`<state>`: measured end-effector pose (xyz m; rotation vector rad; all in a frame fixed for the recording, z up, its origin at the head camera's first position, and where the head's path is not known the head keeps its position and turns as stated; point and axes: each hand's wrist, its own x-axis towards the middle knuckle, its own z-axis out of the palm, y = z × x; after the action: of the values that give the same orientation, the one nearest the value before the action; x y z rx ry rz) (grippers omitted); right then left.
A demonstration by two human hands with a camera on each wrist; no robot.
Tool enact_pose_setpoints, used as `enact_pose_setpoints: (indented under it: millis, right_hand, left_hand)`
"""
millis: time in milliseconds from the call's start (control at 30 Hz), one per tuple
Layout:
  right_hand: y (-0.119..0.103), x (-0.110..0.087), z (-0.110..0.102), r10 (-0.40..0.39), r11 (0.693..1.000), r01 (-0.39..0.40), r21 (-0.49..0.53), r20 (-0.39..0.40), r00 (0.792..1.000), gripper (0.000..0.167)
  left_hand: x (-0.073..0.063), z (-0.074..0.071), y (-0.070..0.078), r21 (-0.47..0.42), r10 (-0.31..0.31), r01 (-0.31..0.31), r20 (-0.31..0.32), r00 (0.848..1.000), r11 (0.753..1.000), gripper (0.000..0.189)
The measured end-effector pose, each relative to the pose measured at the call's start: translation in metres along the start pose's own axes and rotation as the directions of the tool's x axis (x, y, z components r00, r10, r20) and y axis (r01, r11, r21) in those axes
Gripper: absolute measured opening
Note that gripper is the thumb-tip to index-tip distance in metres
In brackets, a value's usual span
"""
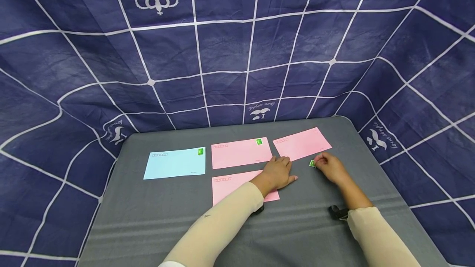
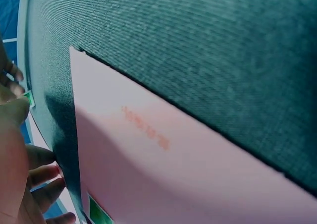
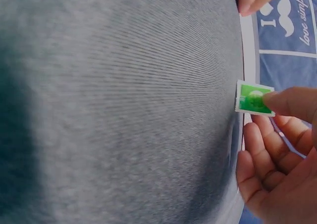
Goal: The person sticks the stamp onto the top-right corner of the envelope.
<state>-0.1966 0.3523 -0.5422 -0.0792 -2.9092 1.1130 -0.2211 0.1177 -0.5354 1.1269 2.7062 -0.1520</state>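
Observation:
Between thumb and fingers, my right hand (image 1: pixel 331 169) pinches a small green stamp with a white border (image 3: pixel 247 102), held just right of centre on the table. My left hand (image 1: pixel 277 173) lies palm down with fingers extended, its fingertips at the lower left corner of the right-hand pink envelope (image 1: pixel 302 142). That envelope's upper right corner shows only a faint printed mark. Under my left forearm is the front pink envelope (image 1: pixel 231 184), partly covered; its green stamp (image 2: pixel 100 213) shows in the left wrist view.
Behind my left hand lies another pink envelope (image 1: pixel 237 153) with a green stamp at its upper right. A light blue envelope (image 1: pixel 174 164), also stamped, is farther left. The grey table (image 1: pixel 148 217) is bordered by dark blue, white-lined cloth (image 1: pixel 226 48) at the back and sides.

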Motion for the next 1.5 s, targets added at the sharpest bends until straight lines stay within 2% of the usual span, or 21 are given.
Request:
enact_pose_setpoints:
  millis: [167, 467, 633, 900, 1100, 1267, 1500]
  right_hand:
    - [0.0, 0.008, -0.004, -0.057, 0.998, 0.057, 0.026, -0.025, 0.998, 0.006]
    - [0.006, 0.021, -0.009, -0.121, 0.992, 0.117, 0.052, 0.086, 0.989, 0.008]
    - [0.002, 0.023, -0.013, -0.114, 0.993, 0.114, 0.0, 0.102, 0.988, 0.005]
    - [-0.003, 0.021, -0.023, -0.114, 0.991, 0.103, 0.08, 0.136, 0.984, 0.004]
    - [-0.005, 0.029, -0.031, -0.102, 0.993, 0.092, 0.077, 0.141, 0.985, 0.007]
    - [-0.003, 0.041, -0.034, -0.097, 0.995, 0.095, 0.024, 0.129, 0.987, 0.009]
    - [0.007, 0.058, -0.042, -0.09, 0.994, 0.096, -0.051, 0.115, 0.989, 0.01]
  left_hand:
    - [0.0, 0.0, 0.0, 0.003, 0.002, -0.002, 0.012, 1.0, 1.0, 0.069]
    - [0.0, 0.001, -0.004, -0.049, 0.0, -0.001, -0.014, 1.0, 0.999, 0.069]
    - [0.0, 0.0, -0.01, -0.017, -0.011, 0.01, -0.03, 0.999, 1.0, 0.068]
    - [0.002, 0.001, -0.013, -0.005, -0.029, 0.029, -0.034, 0.999, 1.0, 0.067]
    - [0.001, 0.001, -0.013, 0.016, -0.047, 0.047, -0.018, 0.999, 0.999, 0.065]
    - [0.0, 0.001, -0.014, 0.008, -0.054, 0.055, -0.017, 0.998, 0.998, 0.064]
    - [0.001, -0.001, -0.011, -0.062, -0.086, 0.085, -0.008, 0.996, 0.994, 0.062]
